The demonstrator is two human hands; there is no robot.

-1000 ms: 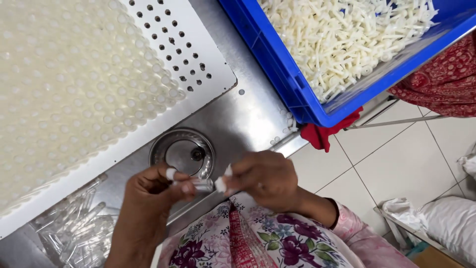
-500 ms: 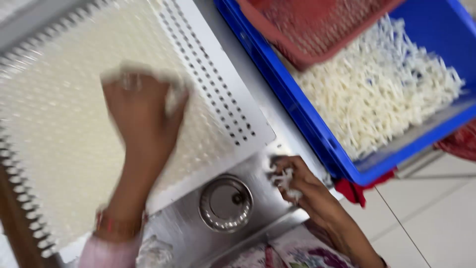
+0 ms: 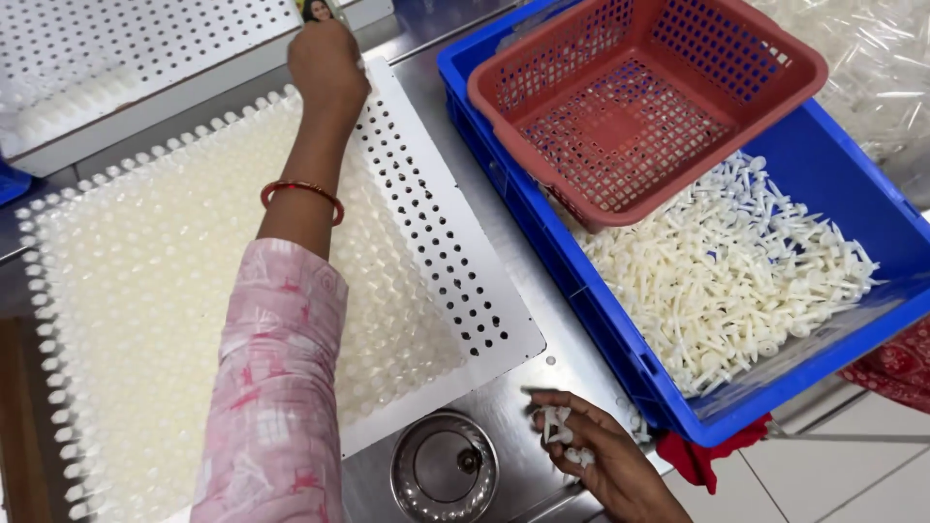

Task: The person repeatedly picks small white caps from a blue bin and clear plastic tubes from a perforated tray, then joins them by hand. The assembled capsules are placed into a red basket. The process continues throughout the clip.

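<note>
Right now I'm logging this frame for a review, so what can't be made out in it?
Head view only:
- Left hand: its fingertips at the far corner of the perforated tray are hidden by the hand's own back.
- Right hand: small white pieces lie in it; their count is too small to tell, and the bottom edge cuts off the wrist.
- Blue crate: the red basket hides the parts beneath it.
- Metal bowl: bottom edge crops it.

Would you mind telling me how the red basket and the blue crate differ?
The red basket has perforated mesh walls; the blue crate has solid ones. The basket is smaller and sits tilted inside the crate. The basket looks empty, whereas the crate holds a heap of white plastic pieces. Both are open-topped plastic containers.
</note>
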